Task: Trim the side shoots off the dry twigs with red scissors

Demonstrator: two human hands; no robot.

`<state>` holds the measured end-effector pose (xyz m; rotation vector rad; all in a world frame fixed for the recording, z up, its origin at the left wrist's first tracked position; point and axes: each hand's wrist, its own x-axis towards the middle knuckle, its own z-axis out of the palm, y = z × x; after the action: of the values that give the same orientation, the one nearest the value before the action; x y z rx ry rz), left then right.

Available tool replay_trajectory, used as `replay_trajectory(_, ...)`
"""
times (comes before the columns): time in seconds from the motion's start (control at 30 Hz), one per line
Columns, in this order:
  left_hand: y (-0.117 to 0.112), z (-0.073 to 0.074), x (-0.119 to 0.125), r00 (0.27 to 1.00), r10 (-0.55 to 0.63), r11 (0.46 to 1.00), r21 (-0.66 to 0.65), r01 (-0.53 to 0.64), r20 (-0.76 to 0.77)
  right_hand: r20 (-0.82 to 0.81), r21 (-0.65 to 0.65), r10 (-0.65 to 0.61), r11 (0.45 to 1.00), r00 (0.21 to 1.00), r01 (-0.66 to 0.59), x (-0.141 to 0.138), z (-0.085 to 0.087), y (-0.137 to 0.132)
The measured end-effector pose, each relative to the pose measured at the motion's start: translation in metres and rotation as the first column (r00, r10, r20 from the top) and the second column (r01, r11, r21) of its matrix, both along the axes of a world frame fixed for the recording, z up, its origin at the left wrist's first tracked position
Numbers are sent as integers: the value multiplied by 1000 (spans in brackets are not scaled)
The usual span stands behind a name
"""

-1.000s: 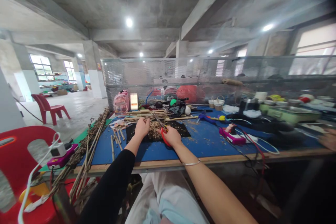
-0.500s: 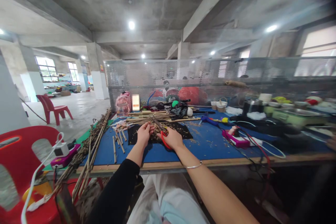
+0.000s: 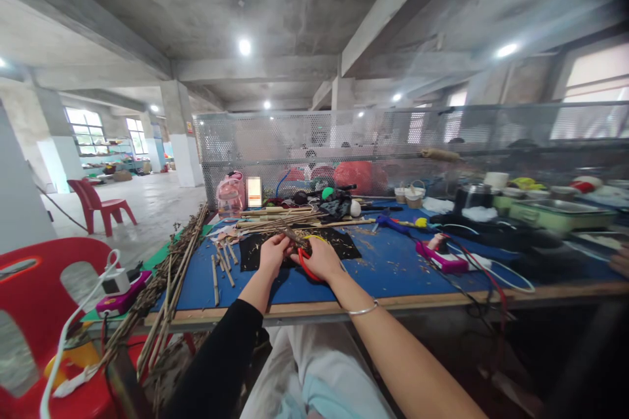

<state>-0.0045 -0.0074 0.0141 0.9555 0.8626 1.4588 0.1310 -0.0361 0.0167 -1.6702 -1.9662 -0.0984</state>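
In the middle of the blue-topped table [image 3: 388,275], my right hand [image 3: 323,260] grips a pair of red-handled scissors [image 3: 305,267], the blades pointing away and to the left. My left hand [image 3: 272,256] is closed in a pinch close beside the blades. What its fingertips hold is too small to make out. Both hands are over a black cloth [image 3: 350,247] strewn with dry plant bits. Left of the cloth lie several short cut stalks [image 3: 215,280].
A bundle of long dry stems [image 3: 171,268] hangs over the table's left edge. Purple power strips [image 3: 447,262] with trailing cables sit at right and left. Behind are a lit phone [image 3: 254,191], a pink bag [image 3: 230,193] and a mesh screen [image 3: 275,137]. A red chair [image 3: 44,262] stands left.
My hands have come closer together. The scissors have turned, their blades now close against my left fingers. The dry bits between the hands are more hidden.
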Motion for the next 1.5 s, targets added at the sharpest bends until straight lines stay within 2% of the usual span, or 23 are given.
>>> replay_trajectory(0.1, 1, -2, 0, 1000, 0, 1000, -11, -1, -13, 9, 7, 23, 1000, 1000, -23, 0, -1, 1)
replay_trajectory(0.27, 3, -5, 1, 998, -61, 998, 19, 61, -12, 9, 5, 30, 1000, 1000, -30, 0, 0, -1)
replay_trajectory(0.5, 6, -7, 1, 996, -90, 995, 44, 88, 27, -18, -119, 19, 993, 1000, -21, 1, 5, -5)
replay_trajectory(0.77, 5, -7, -1, 1000, -25, 1000, -8, 25, -3, 11, -148, -15, 989, 1000, 16, 3, 0, 1)
replay_trajectory(1.0, 4, -3, 1, 999, 10, 999, -48, -8, 36, 53, -133, -53, 989, 997, 60, 2, -3, 3)
replay_trajectory(1.17, 3, -3, 2, 1000, -5, 999, -42, 5, 10, 31, -56, 23, 998, 999, -21, 2, 0, 0)
replay_trajectory(1.5, 2, -1, 4, 999, -36, 999, -29, 37, 30, 8, -20, 45, 999, 999, -44, 3, -2, 2)
